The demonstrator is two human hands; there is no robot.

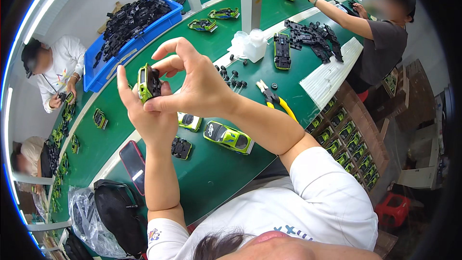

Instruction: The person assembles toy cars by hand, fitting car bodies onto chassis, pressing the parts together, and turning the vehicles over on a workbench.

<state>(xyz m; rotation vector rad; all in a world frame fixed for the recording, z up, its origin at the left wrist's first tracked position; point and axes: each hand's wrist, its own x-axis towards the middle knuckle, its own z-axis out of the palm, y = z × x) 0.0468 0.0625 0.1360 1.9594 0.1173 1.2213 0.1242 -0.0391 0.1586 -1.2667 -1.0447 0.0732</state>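
Observation:
A small lime-green toy car [144, 84] with a black underside is raised above the green table, tilted on its side. My left hand [158, 124] grips it between thumb and fingers. My right hand [204, 86] is at the car's black side, its thumb pressed there and its other fingers curled; some fingertips are hidden. Below my wrists lie a lime toy car [227, 137], a white-and-lime car [190, 121] and an overturned car [181, 148] with its black chassis up. Wheel-and-axle sets [234, 81] and yellow-handled pliers [275, 99] sit beyond my right forearm.
A blue bin [91, 70] heaped with black chassis stands far left. White plastic bottles [255, 45], loose black chassis [315, 38] and a corrugated sheet [334, 70] lie ahead right. A phone [134, 163] and black bag [115, 212] are near left. Co-workers handle cars on both sides.

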